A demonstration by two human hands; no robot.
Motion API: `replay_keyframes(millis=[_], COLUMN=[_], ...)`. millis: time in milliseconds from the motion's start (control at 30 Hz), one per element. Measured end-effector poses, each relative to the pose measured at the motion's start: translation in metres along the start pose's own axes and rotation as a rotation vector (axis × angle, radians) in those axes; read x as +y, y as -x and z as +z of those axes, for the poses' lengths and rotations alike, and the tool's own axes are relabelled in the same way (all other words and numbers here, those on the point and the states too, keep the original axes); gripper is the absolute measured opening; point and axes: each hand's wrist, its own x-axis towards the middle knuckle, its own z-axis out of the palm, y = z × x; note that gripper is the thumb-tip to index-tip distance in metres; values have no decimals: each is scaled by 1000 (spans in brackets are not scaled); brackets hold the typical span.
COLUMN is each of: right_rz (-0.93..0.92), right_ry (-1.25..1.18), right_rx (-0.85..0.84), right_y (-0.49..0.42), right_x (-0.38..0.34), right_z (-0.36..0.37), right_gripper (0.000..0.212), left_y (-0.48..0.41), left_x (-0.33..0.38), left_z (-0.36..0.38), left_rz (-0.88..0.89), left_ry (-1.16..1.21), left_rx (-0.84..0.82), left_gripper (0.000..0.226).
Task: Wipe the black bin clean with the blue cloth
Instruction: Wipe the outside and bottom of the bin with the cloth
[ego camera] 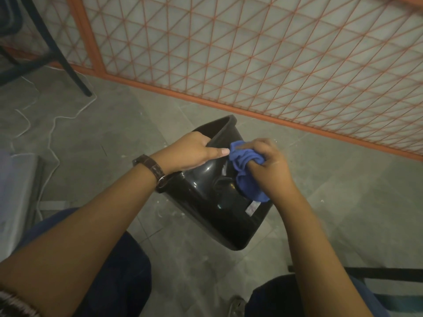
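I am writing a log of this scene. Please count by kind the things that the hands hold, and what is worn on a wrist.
black bin, held by the left hand: 1
blue cloth, held by the right hand: 1
wristwatch, on the left wrist: 1
Total: 3

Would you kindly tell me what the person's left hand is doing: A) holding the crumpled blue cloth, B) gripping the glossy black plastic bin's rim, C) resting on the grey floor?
B: the left hand grips the rim of the glossy black plastic bin, while the right hand holds the crumpled blue cloth against it.
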Motion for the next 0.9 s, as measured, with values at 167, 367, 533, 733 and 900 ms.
replay_keyframes(millis=[167, 367, 533, 733, 900], right_rz=[98, -94, 83, -78, 75], right_ry=[53, 53, 105, 66, 35], right_rx=[103, -75, 17, -113, -54], right_y=[-2, 0, 0, 5, 4], right_x=[3, -7, 3, -7, -1], right_z=[2, 1, -4, 7, -2], right_gripper=[35, 43, 40, 45, 49], left_y=[-3, -4, -2, -5, -4], left_x=[-2, 0, -1, -2, -3], left_z=[5, 1, 0, 2, 0], left_rz=[-15, -10, -28, -27, -14], left_ry=[37, 67, 60, 140, 149], left_rx=[-44, 42, 63, 168, 157], left_gripper=[52, 49, 47, 48, 48])
